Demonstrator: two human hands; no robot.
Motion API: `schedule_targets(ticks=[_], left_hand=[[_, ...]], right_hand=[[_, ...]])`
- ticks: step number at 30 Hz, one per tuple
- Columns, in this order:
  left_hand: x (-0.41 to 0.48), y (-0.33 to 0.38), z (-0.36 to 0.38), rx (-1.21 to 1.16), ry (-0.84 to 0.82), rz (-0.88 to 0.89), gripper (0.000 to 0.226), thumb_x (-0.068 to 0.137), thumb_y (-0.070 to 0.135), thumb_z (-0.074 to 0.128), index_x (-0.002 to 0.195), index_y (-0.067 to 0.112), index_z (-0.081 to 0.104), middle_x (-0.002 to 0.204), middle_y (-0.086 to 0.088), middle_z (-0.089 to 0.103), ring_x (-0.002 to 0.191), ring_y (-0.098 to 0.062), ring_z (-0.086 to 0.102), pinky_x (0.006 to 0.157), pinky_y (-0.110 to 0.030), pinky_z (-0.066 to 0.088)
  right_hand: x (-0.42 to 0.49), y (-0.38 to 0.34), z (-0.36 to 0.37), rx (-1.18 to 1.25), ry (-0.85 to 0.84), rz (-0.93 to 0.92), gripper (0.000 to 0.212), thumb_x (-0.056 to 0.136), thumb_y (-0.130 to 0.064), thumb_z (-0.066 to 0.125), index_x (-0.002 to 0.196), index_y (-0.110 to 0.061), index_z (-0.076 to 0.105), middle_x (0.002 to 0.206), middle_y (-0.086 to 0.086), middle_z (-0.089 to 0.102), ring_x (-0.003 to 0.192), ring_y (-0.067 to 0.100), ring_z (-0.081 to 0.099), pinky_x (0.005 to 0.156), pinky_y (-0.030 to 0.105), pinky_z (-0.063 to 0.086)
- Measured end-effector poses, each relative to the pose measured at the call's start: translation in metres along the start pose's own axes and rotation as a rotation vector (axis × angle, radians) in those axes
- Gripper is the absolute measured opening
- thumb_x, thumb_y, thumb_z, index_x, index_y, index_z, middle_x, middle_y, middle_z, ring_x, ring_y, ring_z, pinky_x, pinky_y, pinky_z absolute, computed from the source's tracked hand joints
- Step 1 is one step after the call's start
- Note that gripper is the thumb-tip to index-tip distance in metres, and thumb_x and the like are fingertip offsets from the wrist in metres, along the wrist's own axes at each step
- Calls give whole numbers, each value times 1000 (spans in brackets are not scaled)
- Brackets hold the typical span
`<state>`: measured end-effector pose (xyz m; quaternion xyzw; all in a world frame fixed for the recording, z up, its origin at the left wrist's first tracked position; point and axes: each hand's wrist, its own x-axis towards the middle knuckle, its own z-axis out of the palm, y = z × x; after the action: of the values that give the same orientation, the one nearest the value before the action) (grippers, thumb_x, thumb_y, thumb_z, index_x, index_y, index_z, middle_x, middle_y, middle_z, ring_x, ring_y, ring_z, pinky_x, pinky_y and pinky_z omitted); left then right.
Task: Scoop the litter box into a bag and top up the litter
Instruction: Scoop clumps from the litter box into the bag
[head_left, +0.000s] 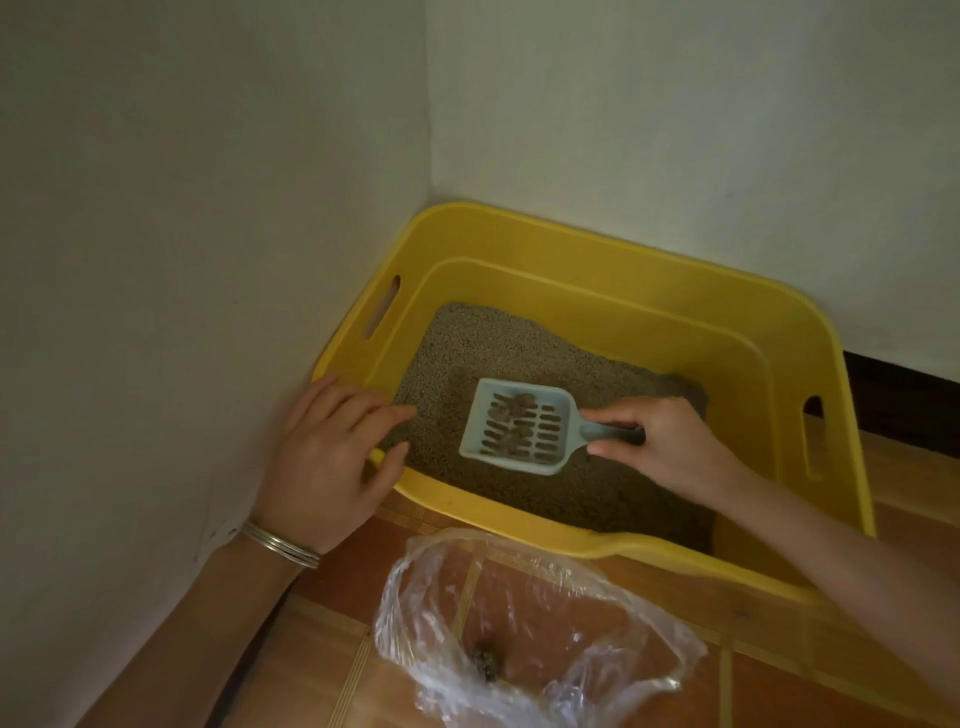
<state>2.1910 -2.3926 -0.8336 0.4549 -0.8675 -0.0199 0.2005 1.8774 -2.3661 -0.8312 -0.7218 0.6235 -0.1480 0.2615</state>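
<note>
Several clumps on scoop, held level over litter, presumably for sifting; handle pinched in right hand. Left hand spread, steadying litter box corner. Bag open on floor, just beside.

Dim, soft indoor light; dark vignetted corners, slight wide-angle bending, mild blur.
</note>
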Motion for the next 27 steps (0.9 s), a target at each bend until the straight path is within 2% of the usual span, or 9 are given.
schedule_targets(ticks=[3, 8, 12, 15, 17, 19, 22, 25, 27], left_hand=[[-7, -2, -1, 11, -43, 55, 38, 86, 33, 48, 111, 11, 66, 102, -6, 65, 101, -28, 57, 105, -42, 30], [-22, -6, -8, -12, -87, 174, 40, 87, 29, 48, 118, 6, 61, 118, -12, 58, 117, -31, 48, 103, -43, 37], [-41, 5, -15, -55, -84, 201, 38, 87, 25, 46, 117, 8, 61, 123, -9, 57, 122, -28, 46, 101, -38, 39], [-67, 15, -13, -106, -115, 301, 34, 87, 23, 50, 114, 7, 63, 122, -8, 58, 123, -26, 47, 103, -38, 39], [-82, 19, -11, -135, -151, 367, 31, 85, 22, 53, 109, 7, 66, 118, -8, 61, 121, -25, 49, 100, -40, 42], [-94, 21, -6, -141, -184, 433, 29, 84, 25, 56, 105, 8, 67, 115, -9, 63, 117, -26, 52, 97, -42, 46], [-107, 24, 2, -134, -248, 494, 36, 84, 36, 56, 107, 11, 67, 117, -9, 64, 114, -28, 57, 95, -44, 48], [-114, 27, 11, -126, -305, 539, 43, 84, 43, 54, 110, 12, 67, 117, -8, 65, 116, -26, 56, 97, -44, 47], [-115, 27, 18, -118, -331, 572, 45, 82, 46, 56, 110, 13, 67, 115, -6, 65, 115, -25, 57, 97, -43, 47]], right_hand=[[-14, -11, -13, -6, 65, 9, 39, 76, -20, 73, 114, -20, 65, 104, -9, 66, 75, -22, 48, 73, -6, 33], [-45, -43, -39, 12, 107, 8, 40, 76, -23, 72, 115, -23, 64, 98, -20, 57, 82, -30, 46, 75, -7, 32], [-81, -69, -41, 20, 82, 28, 39, 76, -25, 72, 114, -26, 63, 94, -19, 62, 82, -21, 52, 72, -1, 37], [-109, -83, -35, 6, 72, 26, 38, 76, -26, 71, 113, -31, 62, 90, -16, 65, 87, -6, 56, 74, 13, 44], [-126, -86, -29, 18, 69, 11, 39, 75, -25, 72, 112, -32, 61, 91, -17, 66, 88, -2, 58, 77, 17, 47], [-141, -86, -19, 37, 51, 9, 40, 73, -23, 73, 110, -33, 60, 92, -22, 63, 88, -3, 60, 77, 15, 49], [-157, -77, 1, 68, -4, 82, 41, 75, -24, 72, 106, -45, 54, 89, -27, 62, 87, -8, 59, 73, 11, 48], [-162, -64, 20, 26, -35, 113, 41, 76, -21, 72, 109, -40, 56, 89, -30, 57, 85, -13, 56, 73, 4, 43], [-160, -57, 30, -44, -43, 108, 40, 76, -19, 73, 112, -33, 60, 93, -26, 58, 81, -13, 54, 70, 2, 42]])
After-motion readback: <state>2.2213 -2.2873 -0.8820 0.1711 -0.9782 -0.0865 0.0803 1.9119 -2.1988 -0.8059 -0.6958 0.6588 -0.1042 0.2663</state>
